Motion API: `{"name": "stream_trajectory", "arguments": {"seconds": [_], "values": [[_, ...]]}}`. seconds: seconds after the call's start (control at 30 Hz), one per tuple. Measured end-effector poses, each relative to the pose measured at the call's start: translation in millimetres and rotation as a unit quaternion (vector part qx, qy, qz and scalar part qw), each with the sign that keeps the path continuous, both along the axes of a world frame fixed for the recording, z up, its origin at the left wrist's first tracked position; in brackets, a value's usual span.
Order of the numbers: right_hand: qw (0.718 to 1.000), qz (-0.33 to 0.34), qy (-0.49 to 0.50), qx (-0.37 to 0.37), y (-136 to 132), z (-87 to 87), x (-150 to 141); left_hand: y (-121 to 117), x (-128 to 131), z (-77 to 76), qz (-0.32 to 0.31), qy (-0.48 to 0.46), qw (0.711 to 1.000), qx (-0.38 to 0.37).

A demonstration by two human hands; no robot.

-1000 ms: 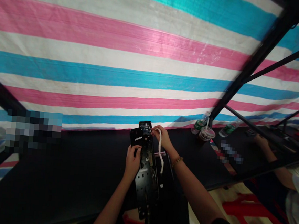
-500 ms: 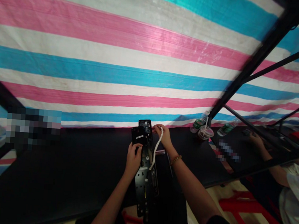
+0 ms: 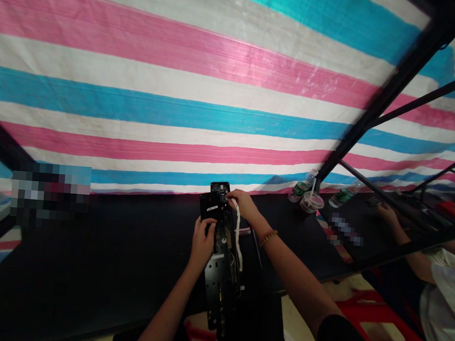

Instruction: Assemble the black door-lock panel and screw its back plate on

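Note:
A long black device (image 3: 214, 266) with a hole-studded metal plate lies lengthwise before me, reaching past the table's front edge. At its far end is a housing with circuit parts (image 3: 220, 187), beside a flat black panel with a white label (image 3: 211, 208). My left hand (image 3: 203, 238) grips the lower edge of that panel, thumb and fingers closed. With fingertips pinched, my right hand (image 3: 243, 204) reaches over the circuit end. A white strip (image 3: 238, 237) hangs from this hand along the device's right side. Anything else between those fingertips is too small to make out.
On the black table (image 3: 126, 257), a lidded cup with a straw (image 3: 312, 202) and a plastic bottle (image 3: 299, 191) stand at the right. Another bottle (image 3: 341, 197) lies beyond. A co-worker's hand (image 3: 388, 213) is at the far right, near a red stool (image 3: 391, 322).
My right hand has moved left and slightly down onto the circuit end. The white strip's lower end has swung right. My left hand stays on the panel.

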State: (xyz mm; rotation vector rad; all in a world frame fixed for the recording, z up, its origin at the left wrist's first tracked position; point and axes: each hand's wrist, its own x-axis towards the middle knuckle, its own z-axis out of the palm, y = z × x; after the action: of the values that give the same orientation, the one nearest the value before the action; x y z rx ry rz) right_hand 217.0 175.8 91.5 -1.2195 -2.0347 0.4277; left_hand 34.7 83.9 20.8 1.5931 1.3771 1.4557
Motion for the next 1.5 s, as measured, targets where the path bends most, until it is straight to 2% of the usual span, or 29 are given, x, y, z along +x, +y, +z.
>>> {"name": "stream_trajectory", "arguments": {"seconds": [0.37,0.53,0.8,1.07,1.5], "values": [[0.978,-0.019,-0.207,-0.015,-0.2,20.7,-12.0,0.3,0.3,3.4,-0.001,0.019,1.0,-0.005],[0.968,-0.04,-0.247,-0.016,-2.9,19.5,-21.0,0.7,1.5,6.2,-0.001,0.025,1.0,-0.006],[0.964,-0.14,-0.227,0.005,-17.4,1.8,-35.0,-0.2,2.6,10.9,-0.011,0.04,0.999,-0.003],[0.973,-0.129,-0.19,0.011,-17.8,-2.7,-28.4,3.2,2.5,10.5,-0.016,0.052,0.998,-0.017],[0.975,-0.19,-0.116,0.009,-19.9,-22.0,-36.4,3.7,2.9,10.3,-0.015,0.061,0.998,-0.006]]}}
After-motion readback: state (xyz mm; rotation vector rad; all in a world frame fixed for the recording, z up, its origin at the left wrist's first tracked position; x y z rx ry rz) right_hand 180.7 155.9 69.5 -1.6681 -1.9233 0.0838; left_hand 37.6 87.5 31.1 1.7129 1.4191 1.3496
